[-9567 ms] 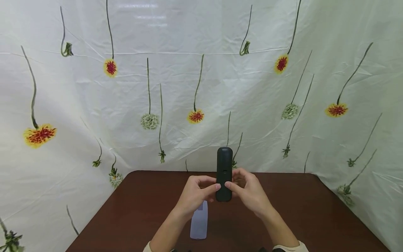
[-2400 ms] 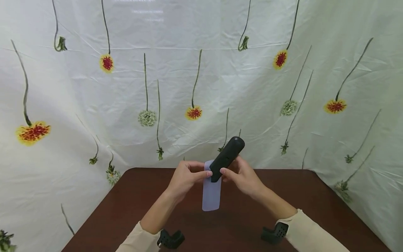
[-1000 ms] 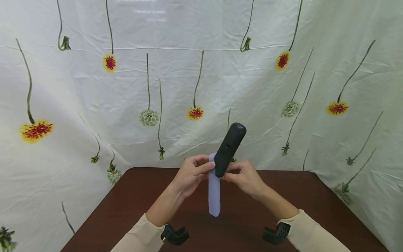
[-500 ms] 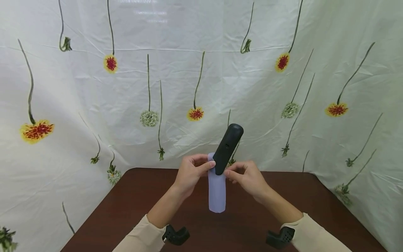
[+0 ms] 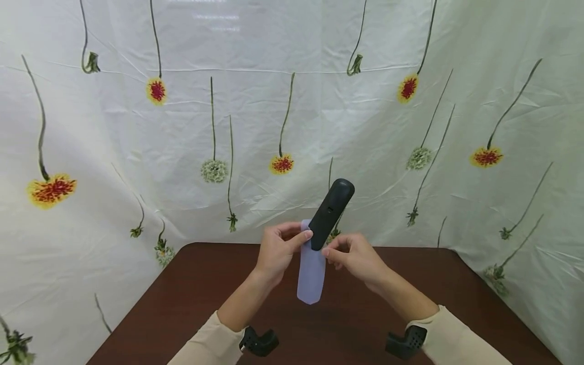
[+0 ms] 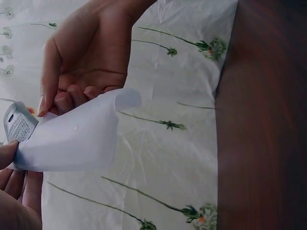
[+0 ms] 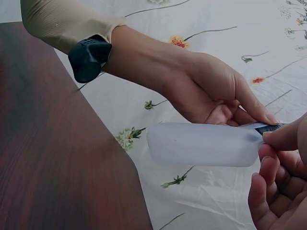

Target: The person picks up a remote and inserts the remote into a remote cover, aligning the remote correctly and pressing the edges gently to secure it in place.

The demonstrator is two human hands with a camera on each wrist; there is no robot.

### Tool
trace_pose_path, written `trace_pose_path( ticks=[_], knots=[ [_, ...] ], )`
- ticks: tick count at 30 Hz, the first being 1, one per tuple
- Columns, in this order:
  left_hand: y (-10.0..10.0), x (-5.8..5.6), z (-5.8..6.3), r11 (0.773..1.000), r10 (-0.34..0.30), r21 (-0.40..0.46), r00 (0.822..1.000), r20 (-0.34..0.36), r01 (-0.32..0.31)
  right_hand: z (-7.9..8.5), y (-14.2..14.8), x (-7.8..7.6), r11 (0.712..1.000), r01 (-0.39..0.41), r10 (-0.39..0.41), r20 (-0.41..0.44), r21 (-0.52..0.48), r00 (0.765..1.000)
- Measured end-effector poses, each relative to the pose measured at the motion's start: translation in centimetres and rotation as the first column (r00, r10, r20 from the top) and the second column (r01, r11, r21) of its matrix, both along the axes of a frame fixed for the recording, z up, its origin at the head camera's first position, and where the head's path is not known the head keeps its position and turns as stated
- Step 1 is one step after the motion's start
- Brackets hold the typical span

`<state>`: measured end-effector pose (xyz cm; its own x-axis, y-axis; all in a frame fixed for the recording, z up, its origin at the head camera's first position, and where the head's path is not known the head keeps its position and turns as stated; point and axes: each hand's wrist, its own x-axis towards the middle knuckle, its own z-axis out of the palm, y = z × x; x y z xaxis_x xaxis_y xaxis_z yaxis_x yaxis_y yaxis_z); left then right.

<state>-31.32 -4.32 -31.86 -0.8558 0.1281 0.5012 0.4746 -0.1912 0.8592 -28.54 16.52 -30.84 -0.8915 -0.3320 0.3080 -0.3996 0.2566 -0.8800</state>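
A black remote control (image 5: 332, 210) leans to the right, its lower end at the mouth of a pale lilac, translucent soft sleeve (image 5: 311, 279) that hangs below it. My left hand (image 5: 276, 251) pinches both where they meet, thumb in front. My right hand (image 5: 358, 256) pinches the sleeve's right edge just beside the remote's lower end. In the left wrist view, a grey face of the remote (image 6: 20, 123) with small print sticks out of the sleeve (image 6: 72, 139). In the right wrist view, the sleeve (image 7: 201, 143) looks flattened, and little of the remote shows between the hands.
A dark brown table (image 5: 205, 299) lies beneath the hands. Behind it and along the sides hangs a white flower-printed cloth (image 5: 255, 192). Black wrist devices (image 5: 259, 342) sit at both cuffs.
Earlier the sleeve lay on the table and both hands held the remote upright. Since then the sleeve was lifted, the remote tilted right, and my right hand shifted from remote to sleeve edge.
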Motion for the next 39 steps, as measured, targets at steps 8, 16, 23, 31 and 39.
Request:
trace_pose_path(
  ticks=[8, 16, 23, 31, 39],
  knots=[
    [-0.8, -0.3, -0.2, 0.992, -0.081, -0.098, 0.997, -0.013, 0.079, -0.2, -0.1, 0.0, 0.998, 0.038, -0.036, 0.059, -0.042, 0.998],
    [-1.8, -0.3, -0.5, 0.978, -0.201, -0.043, 0.979, 0.037, 0.203, -1.0, -1.1, 0.3, 0.985, 0.127, -0.137, -0.077, -0.118, 0.988],
    [-2.0, -0.3, -0.7, 0.974, -0.223, -0.03, 0.974, 0.048, 0.224, -1.4, -2.2, 0.4, 0.964, 0.125, -0.175, -0.202, -0.236, 0.964],
    [-1.7, 0.2, -0.5, 0.977, -0.207, -0.041, 0.978, 0.04, 0.208, -1.2, -2.2, 0.6, 0.941, 0.205, -0.277, -0.263, -0.27, 0.924],
    [-1.7, 0.8, -0.4, 0.981, -0.185, -0.042, 0.981, 0.065, 0.188, -0.6, -1.2, 1.0, 0.978, 0.163, -0.198, -0.342, -0.129, 0.919]
  ],
)
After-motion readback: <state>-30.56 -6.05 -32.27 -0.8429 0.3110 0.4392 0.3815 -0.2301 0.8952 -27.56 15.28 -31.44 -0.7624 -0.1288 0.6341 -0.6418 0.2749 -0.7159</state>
